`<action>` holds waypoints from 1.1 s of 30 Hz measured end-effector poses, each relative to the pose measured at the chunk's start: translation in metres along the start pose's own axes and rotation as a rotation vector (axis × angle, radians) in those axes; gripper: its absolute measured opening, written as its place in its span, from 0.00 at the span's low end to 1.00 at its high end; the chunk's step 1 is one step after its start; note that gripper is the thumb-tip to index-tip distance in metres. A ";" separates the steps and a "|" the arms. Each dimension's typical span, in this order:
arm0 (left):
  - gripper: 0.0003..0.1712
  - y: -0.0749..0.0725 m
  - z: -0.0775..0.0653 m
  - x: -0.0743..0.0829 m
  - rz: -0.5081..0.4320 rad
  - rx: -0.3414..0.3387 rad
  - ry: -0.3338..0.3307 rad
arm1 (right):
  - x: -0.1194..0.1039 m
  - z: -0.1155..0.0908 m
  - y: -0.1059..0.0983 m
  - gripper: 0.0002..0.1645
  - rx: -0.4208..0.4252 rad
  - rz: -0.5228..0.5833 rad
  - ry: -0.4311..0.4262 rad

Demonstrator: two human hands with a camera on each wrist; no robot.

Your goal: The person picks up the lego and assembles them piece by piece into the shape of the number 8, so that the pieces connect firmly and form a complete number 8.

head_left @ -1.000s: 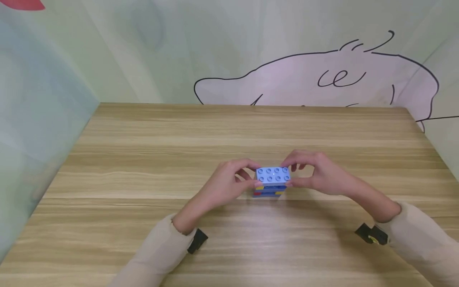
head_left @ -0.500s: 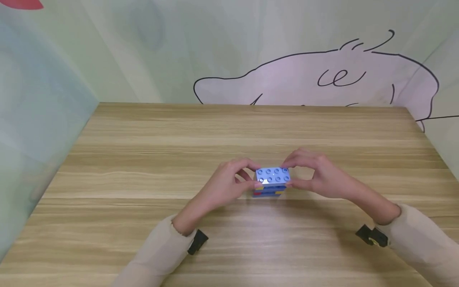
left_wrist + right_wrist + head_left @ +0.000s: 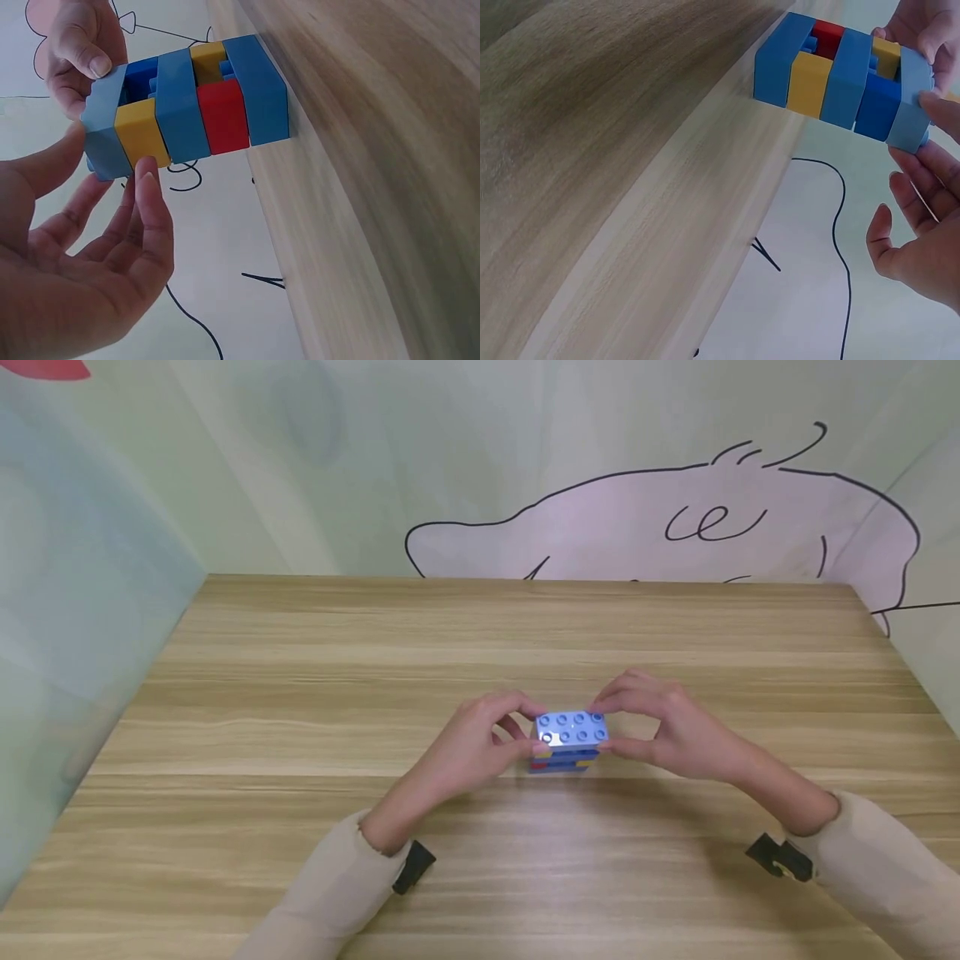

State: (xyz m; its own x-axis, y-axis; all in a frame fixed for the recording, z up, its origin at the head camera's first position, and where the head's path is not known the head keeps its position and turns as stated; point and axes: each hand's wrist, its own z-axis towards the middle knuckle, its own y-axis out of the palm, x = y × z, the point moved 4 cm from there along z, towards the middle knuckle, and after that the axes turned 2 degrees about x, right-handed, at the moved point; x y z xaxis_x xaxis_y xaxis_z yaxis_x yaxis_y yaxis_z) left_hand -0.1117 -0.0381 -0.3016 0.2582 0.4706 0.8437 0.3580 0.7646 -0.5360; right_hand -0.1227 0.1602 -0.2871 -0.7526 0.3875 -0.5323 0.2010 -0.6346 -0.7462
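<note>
A tower of toy building bricks point(image 3: 184, 109) stands upright on the wooden table. Its layers alternate between long blue bricks and pairs of small ones, among them a red brick point(image 3: 223, 116), a yellow brick point(image 3: 808, 82) and a dark blue brick point(image 3: 878, 106). On top sits a light blue brick point(image 3: 572, 729) with several studs. My left hand point(image 3: 483, 739) pinches this top brick at its left end, thumb in front and fingers behind. At the other end my right hand point(image 3: 667, 727) pinches it the same way. Gaps show between the small bricks.
The wood-grain table point(image 3: 315, 693) reaches back to a wall point(image 3: 360, 468) with a line-drawn cartoon animal. Black wrist cameras show at both cuffs, one left point(image 3: 413, 867) and one right point(image 3: 780, 857).
The tower and both hands stay almost in place. My right hand shifts very slightly, its knuckles a touch to the right, still pinching the top brick.
</note>
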 end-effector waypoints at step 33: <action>0.21 -0.011 0.043 -0.027 0.053 0.040 -0.230 | 0.058 0.020 0.013 0.24 -0.127 0.275 0.633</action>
State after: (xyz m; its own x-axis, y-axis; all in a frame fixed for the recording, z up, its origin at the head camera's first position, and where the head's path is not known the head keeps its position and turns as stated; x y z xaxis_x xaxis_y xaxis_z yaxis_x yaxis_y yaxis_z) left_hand -0.1618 -0.0404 -0.3171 0.0630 0.5946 0.8016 0.3124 0.7511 -0.5816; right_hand -0.1763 0.1609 -0.3193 -0.1621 0.5631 -0.8104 0.4323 -0.6977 -0.5712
